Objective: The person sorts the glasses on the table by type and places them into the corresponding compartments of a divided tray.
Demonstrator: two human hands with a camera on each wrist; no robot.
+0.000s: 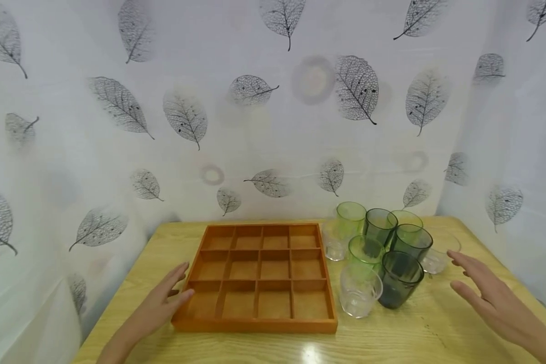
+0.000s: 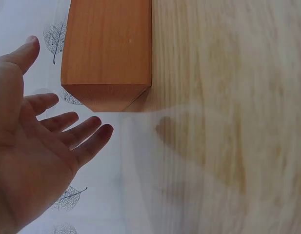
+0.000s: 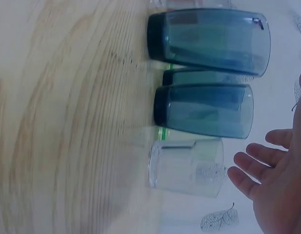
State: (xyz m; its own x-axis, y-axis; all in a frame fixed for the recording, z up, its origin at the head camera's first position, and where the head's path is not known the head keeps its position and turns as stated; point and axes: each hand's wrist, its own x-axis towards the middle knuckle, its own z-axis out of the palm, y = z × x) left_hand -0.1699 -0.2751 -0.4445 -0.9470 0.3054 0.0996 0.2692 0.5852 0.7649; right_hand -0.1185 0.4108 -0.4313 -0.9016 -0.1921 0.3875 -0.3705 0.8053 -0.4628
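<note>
My left hand (image 1: 151,309) hovers by the near left side of a wooden divided tray (image 1: 255,326), fingers relaxed and nothing held. In the left wrist view its palm and spread fingers lie beside the tray's corner (image 2: 106,53). My right hand (image 1: 498,301), also holding nothing, stands at the right of a cluster of drinking glasses. Nearest its fingertips is a clear glass (image 1: 435,263). Dark grey-green glasses (image 1: 401,280), light green glasses (image 1: 351,215) and a front clear glass (image 1: 360,296) stand upright close together. The right wrist view shows a dark glass (image 3: 204,111) beside the clear one (image 3: 189,165).
The tray has several square compartments with bare bottoms. Both tray and glasses stand on a light wood table (image 1: 382,338). A white curtain with leaf prints (image 1: 264,136) hangs behind and along both sides of the table.
</note>
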